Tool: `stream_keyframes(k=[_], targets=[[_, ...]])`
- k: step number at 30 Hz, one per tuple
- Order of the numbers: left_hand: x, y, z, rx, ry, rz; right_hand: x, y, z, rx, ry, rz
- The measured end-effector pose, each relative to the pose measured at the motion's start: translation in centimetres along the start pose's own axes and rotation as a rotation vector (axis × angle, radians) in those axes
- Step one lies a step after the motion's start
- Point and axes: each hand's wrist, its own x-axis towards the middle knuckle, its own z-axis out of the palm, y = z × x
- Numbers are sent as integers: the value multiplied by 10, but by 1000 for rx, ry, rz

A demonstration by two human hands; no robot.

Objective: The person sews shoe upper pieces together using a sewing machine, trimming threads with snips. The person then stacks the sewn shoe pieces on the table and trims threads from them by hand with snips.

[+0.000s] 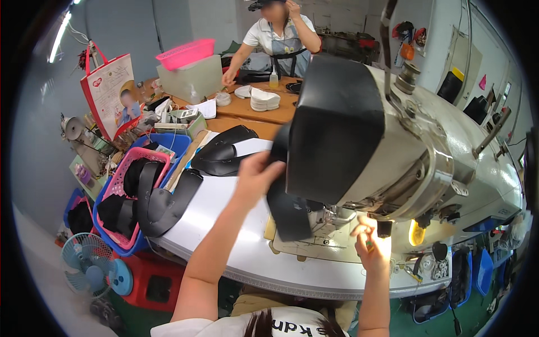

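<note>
A black leather-like shoe upper piece (pixel 291 216) hangs curved beside the sewing machine (pixel 477 163), its lower end over the machine's pale bed plate (pixel 323 247). My left hand (pixel 255 177) grips its upper part, fingers closed on it, left of the dark machine head. Part of the piece is hidden behind that head. Under the bright lamp (pixel 416 232), my right hand (pixel 371 244) is raised close to the needle area with its fingers curled together. Whatever it pinches, if anything, is too small to make out. More black upper pieces (pixel 222 150) lie on the white table to the left.
Pink (pixel 118 182) and blue baskets (pixel 182 143) with black pieces stand at the left. Below are a blue fan (pixel 92 267) and a red stool (pixel 157 281). Across the wooden table (pixel 224 124), a co-worker (pixel 281 39) reaches toward a small jar (pixel 223 99) near stacked white pieces (pixel 264 101).
</note>
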Motion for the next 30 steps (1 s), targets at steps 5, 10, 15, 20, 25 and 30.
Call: stream_keyframes(k=[5,10,15,20,25,30], targets=[[50,17,-93,-334,200,90,-19,26,-19,-243,153,240],[88,-48,-157,-337,504,81,-42,59,-14,-539,231,554],[39,-165,-221,-157,992,-488,-65,84,-13,-685,173,410],[36,-172,-217,8,1059,-454,-66,85,-17,-698,207,407],[32,-176,-235,176,1088,-571,-66,82,-11,-745,235,400],[-13,-132,-223,90,782,-579,-73,86,-15,-725,251,331]])
